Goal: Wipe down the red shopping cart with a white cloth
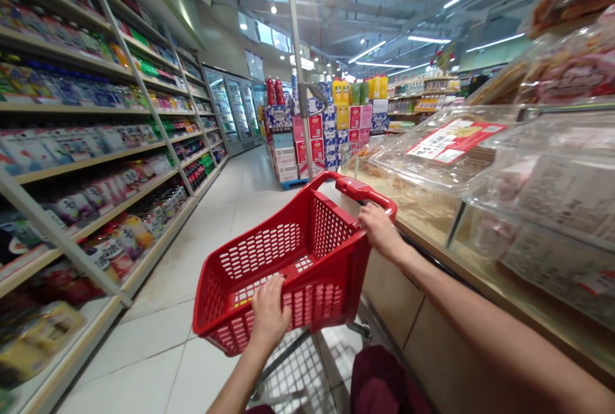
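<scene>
Closest in are the person's maroon trousers (pixel 384 379), with two bare forearms reaching forward above them. The hands are apart, each clamped on the red plastic shopping cart (pixel 331 305), which stands broadside on the pale tiled floor (pixel 148 369), just beside the desk on the right. The left hand (pixel 271 311) hooks over the near rim of the basket, fingers inside and thumb outside; the right hand (pixel 379 225) is wrapped round the near end of the handle (pixel 355 188). That desk's edge (pixel 500 311) is the likeliest trouble (the handle corner looks very near it): a careless turn could knock the cart against it and pinch the right hand's knuckles. A jolt there might also shake the clear plastic clamshell packs (pixel 432 173), one bearing a red-and-white label (pixel 456 140). Pulling unevenly with the two hands could swing the front toward the drinks shelving (pixel 96 164) on the left. Beyond the cart rise a pale metal pole (pixel 293 16) and stacked drink cartons (pixel 314 138), both easy to clip if it is pushed on without steering; farthest back stand glass-door refrigerators (pixel 235 106)
</scene>
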A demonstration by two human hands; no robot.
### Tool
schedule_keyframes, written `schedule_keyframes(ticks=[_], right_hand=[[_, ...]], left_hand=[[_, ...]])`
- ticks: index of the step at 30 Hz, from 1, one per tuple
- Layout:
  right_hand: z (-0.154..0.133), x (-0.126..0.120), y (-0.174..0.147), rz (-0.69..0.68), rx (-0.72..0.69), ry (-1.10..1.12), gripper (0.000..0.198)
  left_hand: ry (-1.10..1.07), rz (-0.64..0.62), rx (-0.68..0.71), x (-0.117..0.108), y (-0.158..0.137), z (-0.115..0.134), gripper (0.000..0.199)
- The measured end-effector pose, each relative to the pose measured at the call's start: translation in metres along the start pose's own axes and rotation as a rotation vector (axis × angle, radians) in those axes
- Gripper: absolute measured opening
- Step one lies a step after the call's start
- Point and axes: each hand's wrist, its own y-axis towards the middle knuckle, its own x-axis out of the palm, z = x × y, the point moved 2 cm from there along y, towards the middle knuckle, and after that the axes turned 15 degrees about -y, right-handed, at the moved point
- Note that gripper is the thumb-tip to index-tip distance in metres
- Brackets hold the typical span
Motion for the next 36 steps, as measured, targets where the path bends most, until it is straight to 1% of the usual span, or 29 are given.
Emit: schedule_keyframes(ticks=[2, 3, 4, 5, 7, 8, 9, 10, 11, 13, 14, 15, 16, 17, 19, 20, 21, 22, 23, 26, 27, 28, 31, 32, 33, 34, 35, 36], right_hand=[[-0.022, 0.007, -0.009, -0.02, -0.163, 0.038, 0.022], [-0.026, 0.009, -0.011, -0.02, -0.201, 0.049, 0.024], [-0.022, 0.008, -0.01, -0.01, -0.192, 0.05, 0.024], [-0.012, 0.006, -0.007, 0.008, -0.138, 0.04, 0.024], [0.015, -0.001, 0.001, 0.059, 0.036, 0.005, 0.025], [0.026, -0.004, 0.004, 0.08, 0.094, -0.007, 0.026], [0.029, -0.006, 0.006, 0.09, 0.112, -0.01, 0.027], [0.026, -0.005, 0.005, 0.088, 0.097, -0.007, 0.026], [0.017, -0.003, 0.003, 0.076, 0.054, 0.004, 0.026], [-0.008, 0.004, -0.004, 0.026, -0.095, 0.038, 0.025], [-0.016, 0.006, -0.007, -0.004, -0.158, 0.05, 0.026], [-0.019, 0.008, -0.007, -0.028, -0.186, 0.052, 0.028], [-0.014, 0.008, -0.005, -0.041, -0.166, 0.04, 0.029], [-0.003, 0.006, -0.001, -0.037, -0.094, 0.019, 0.029], [0.024, 0.001, 0.007, 0.006, 0.101, -0.026, 0.028], [0.032, 0.0, 0.01, 0.026, 0.162, -0.035, 0.028], [0.035, 0.0, 0.011, 0.035, 0.187, -0.033, 0.028], [0.032, 0.001, 0.009, 0.033, 0.164, -0.022, 0.027], [0.022, 0.003, 0.006, 0.022, 0.096, -0.003, 0.027], [-0.01, 0.009, -0.006, -0.009, -0.178, 0.051, 0.028], [-0.013, 0.009, -0.008, -0.008, -0.206, 0.048, 0.029], [-0.01, 0.008, -0.008, -0.001, -0.181, 0.031, 0.03], [0.009, 0.005, -0.005, 0.043, 0.074, -0.051, 0.029], [0.008, 0.006, -0.005, 0.054, 0.129, -0.066, 0.029], [0.001, 0.008, -0.006, 0.056, 0.137, -0.067, 0.029], [-0.012, 0.012, -0.009, 0.048, 0.093, -0.051, 0.03], [-0.028, 0.016, -0.012, 0.031, 0.028, -0.031, 0.03], [-0.045, 0.019, -0.015, 0.005, -0.082, 0.008, 0.031]], left_hand=[[0.001, -0.007, 0.0, 0.0, 0.001, 0.0, 0.05], [0.0, -0.011, 0.0, 0.0, 0.001, 0.0, 0.05], [0.0, -0.015, 0.001, 0.0, 0.001, 0.0, 0.05], [-0.001, -0.018, 0.003, -0.001, 0.002, 0.0, 0.05], [-0.004, -0.017, 0.004, -0.001, 0.002, 0.002, 0.05], [-0.007, -0.015, 0.004, -0.002, 0.002, 0.002, 0.05], [-0.01, -0.011, 0.003, -0.001, 0.002, 0.003, 0.05], [-0.014, -0.006, 0.003, -0.001, 0.003, 0.003, 0.05], [-0.017, 0.0, 0.004, -0.001, 0.003, 0.003, 0.05], [-0.018, 0.007, 0.008, -0.001, 0.004, 0.003, 0.05], [-0.016, 0.006, 0.011, -0.001, 0.004, 0.002, 0.05], [-0.013, 0.002, 0.016, -0.002, 0.004, 0.002, 0.049], [-0.009, -0.002, 0.023, -0.002, 0.004, 0.001, 0.049], [-0.004, -0.003, 0.03, -0.002, 0.004, 0.001, 0.049], [0.002, 0.004, 0.042, -0.002, 0.003, 0.0, 0.049], [0.003, 0.009, 0.047, -0.002, 0.003, 0.0, 0.049], [0.003, 0.015, 0.051, -0.001, 0.003, 0.0, 0.049], [0.003, 0.02, 0.054, -0.001, 0.003, 0.0, 0.049], [0.004, 0.024, 0.056, 0.0, 0.003, -0.001, 0.049], [0.004, 0.03, 0.061, 0.0, 0.003, -0.002, 0.049], [0.0, 0.031, 0.06, 0.0, 0.003, -0.002, 0.049], [-0.005, 0.032, 0.06, 0.0, 0.002, -0.002, 0.049], [-0.018, 0.041, 0.063, 0.001, 0.0, -0.001, 0.049], [-0.019, 0.044, 0.065, 0.001, 0.0, 0.0, 0.049], [-0.02, 0.045, 0.067, 0.001, -0.001, 0.0, 0.048], [-0.021, 0.045, 0.066, 0.002, -0.001, 0.001, 0.048], [-0.022, 0.043, 0.064, 0.002, -0.001, 0.002, 0.048], [-0.022, 0.039, 0.061, 0.001, 0.0, 0.002, 0.049]])
